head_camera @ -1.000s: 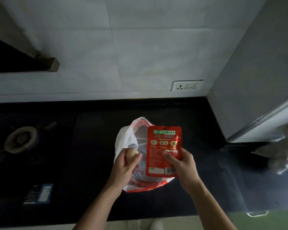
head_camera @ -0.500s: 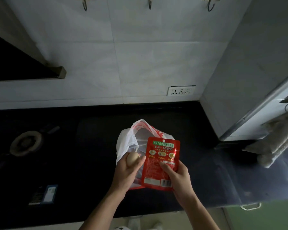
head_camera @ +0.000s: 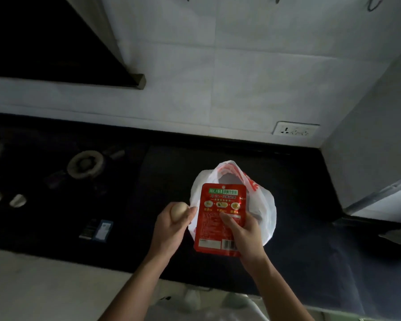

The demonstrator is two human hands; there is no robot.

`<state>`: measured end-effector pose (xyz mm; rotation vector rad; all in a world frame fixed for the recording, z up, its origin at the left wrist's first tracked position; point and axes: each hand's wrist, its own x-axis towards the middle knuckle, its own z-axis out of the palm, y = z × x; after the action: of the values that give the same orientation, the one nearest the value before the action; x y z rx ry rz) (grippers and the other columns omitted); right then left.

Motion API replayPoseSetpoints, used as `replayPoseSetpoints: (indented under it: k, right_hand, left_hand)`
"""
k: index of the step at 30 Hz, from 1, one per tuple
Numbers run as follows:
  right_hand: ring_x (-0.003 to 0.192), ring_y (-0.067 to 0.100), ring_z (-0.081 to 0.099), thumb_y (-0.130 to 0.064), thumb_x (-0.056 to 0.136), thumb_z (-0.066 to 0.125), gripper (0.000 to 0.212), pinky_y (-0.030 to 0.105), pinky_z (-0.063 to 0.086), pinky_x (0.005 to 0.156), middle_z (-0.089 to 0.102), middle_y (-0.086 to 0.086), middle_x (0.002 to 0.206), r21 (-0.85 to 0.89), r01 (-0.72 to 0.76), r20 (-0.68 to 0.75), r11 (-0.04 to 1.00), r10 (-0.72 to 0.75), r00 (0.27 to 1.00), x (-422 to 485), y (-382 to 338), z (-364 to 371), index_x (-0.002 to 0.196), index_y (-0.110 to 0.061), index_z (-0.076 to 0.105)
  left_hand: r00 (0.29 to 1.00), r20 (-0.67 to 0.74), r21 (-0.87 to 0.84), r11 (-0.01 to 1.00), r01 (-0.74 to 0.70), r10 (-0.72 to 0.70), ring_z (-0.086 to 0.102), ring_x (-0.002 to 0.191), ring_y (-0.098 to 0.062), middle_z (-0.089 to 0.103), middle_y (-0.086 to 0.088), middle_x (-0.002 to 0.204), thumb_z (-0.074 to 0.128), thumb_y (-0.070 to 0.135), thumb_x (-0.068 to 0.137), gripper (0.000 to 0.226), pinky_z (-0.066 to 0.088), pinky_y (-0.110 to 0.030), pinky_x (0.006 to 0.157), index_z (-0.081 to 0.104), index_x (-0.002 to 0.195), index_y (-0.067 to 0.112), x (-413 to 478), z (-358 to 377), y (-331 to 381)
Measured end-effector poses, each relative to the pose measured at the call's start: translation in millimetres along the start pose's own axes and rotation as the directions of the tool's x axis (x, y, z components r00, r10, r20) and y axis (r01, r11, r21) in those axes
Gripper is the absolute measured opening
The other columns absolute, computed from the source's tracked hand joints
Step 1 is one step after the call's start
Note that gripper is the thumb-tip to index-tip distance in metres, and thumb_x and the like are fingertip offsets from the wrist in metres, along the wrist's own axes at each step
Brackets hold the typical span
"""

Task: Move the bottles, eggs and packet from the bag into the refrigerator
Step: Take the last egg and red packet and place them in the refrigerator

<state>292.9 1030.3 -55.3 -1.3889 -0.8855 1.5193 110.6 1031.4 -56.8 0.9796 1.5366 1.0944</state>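
Observation:
A white plastic bag with red print (head_camera: 263, 205) stands open on the black counter (head_camera: 162, 172). My right hand (head_camera: 243, 232) grips a red printed packet (head_camera: 218, 216), held upright in front of the bag. My left hand (head_camera: 171, 225) is closed around a pale egg (head_camera: 178, 210), just left of the bag. The grey refrigerator (head_camera: 370, 147) stands at the right edge. I cannot see into the bag, and no bottles show.
A gas burner (head_camera: 85, 163) and two stove knobs (head_camera: 5, 199) lie on the counter's left. A small dark box (head_camera: 97, 230) sits near the front edge. A wall socket (head_camera: 295, 130) is on the tiled wall, with a range hood (head_camera: 56, 42) at upper left.
Both hands have drawn out of the bag toward me, the egg hand shifting left. My view has swung left, so the refrigerator and cloths slide toward the right edge.

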Motion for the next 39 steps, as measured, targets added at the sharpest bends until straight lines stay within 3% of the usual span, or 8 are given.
replayPoseSetpoints:
  k: [4, 12, 20, 28, 33, 39]
  right_hand:
    - [0.093, 0.020, 0.075, -0.022, 0.090, 0.069, 0.026, 0.038, 0.061, 0.079, 0.076, 0.004, 0.104, -0.091, 0.019, 0.139, 0.996, -0.006, 0.990, 7, -6, 12, 0.114, -0.014, 0.062]
    - [0.087, 0.022, 0.076, -0.026, 0.089, 0.071, 0.020, 0.044, 0.060, 0.079, 0.078, 0.000, 0.096, -0.167, 0.020, 0.407, 0.986, 0.051, 0.912, -10, 3, 43, 0.107, -0.019, 0.065]
    - [0.085, 0.016, 0.076, -0.026, 0.089, 0.072, 0.015, 0.041, 0.060, 0.079, 0.077, -0.004, 0.096, -0.332, 0.040, 0.646, 0.942, 0.196, 0.738, -66, 54, 81, 0.103, -0.030, 0.068]
    - [0.083, 0.015, 0.075, -0.031, 0.089, 0.073, 0.016, 0.041, 0.061, 0.077, 0.077, -0.007, 0.095, -0.435, 0.178, 0.826, 0.882, 0.313, 0.468, -135, 91, 143, 0.104, -0.030, 0.068]
    - [0.077, 0.006, 0.074, -0.031, 0.091, 0.069, 0.015, 0.019, 0.058, 0.059, 0.075, -0.007, 0.093, -0.418, 0.319, 0.895, 0.850, 0.325, 0.307, -187, 116, 185, 0.105, -0.028, 0.065]
    - [0.084, 0.015, 0.075, -0.029, 0.091, 0.069, 0.015, 0.041, 0.063, 0.077, 0.076, -0.004, 0.098, -0.416, 0.395, 0.909, 0.819, 0.380, 0.170, -241, 153, 239, 0.106, -0.027, 0.065]
  left_hand:
    - [0.989, -0.151, -0.035, 0.999, -0.016, 0.011, 0.058, 0.058, 0.000, 0.063, 0.010, 0.067, 0.072, 0.038, 0.084, 0.027, 0.046, -0.017, 0.054, 0.065, 0.090, 0.013, -21, -11, 3]
    - [0.876, -0.480, -0.048, 0.999, 0.013, -0.034, 0.058, 0.060, -0.001, 0.064, 0.008, 0.070, 0.073, 0.035, 0.086, 0.021, 0.045, -0.017, 0.056, 0.064, 0.090, 0.016, -92, -34, -10]
    - [0.598, -0.791, -0.069, 0.990, 0.124, -0.131, 0.056, 0.054, -0.009, 0.066, -0.005, 0.071, 0.073, 0.037, 0.086, 0.023, 0.050, -0.026, 0.054, 0.062, 0.087, 0.017, -201, -55, -47]
    - [0.243, -0.951, -0.157, 0.977, 0.145, -0.189, 0.060, 0.062, -0.013, 0.067, -0.007, 0.078, 0.070, 0.042, 0.087, 0.025, 0.055, -0.031, 0.057, 0.062, 0.091, 0.019, -310, -82, -78]
    - [0.033, -0.968, -0.241, 0.962, 0.128, -0.247, 0.059, 0.058, -0.010, 0.067, -0.009, 0.079, 0.071, 0.040, 0.086, 0.026, 0.053, -0.024, 0.053, 0.062, 0.092, 0.017, -371, -100, -97]
    - [-0.122, -0.938, -0.336, 0.938, 0.086, -0.325, 0.058, 0.055, -0.008, 0.067, -0.010, 0.080, 0.072, 0.039, 0.086, 0.023, 0.053, -0.023, 0.052, 0.062, 0.091, 0.018, -421, -141, -126]
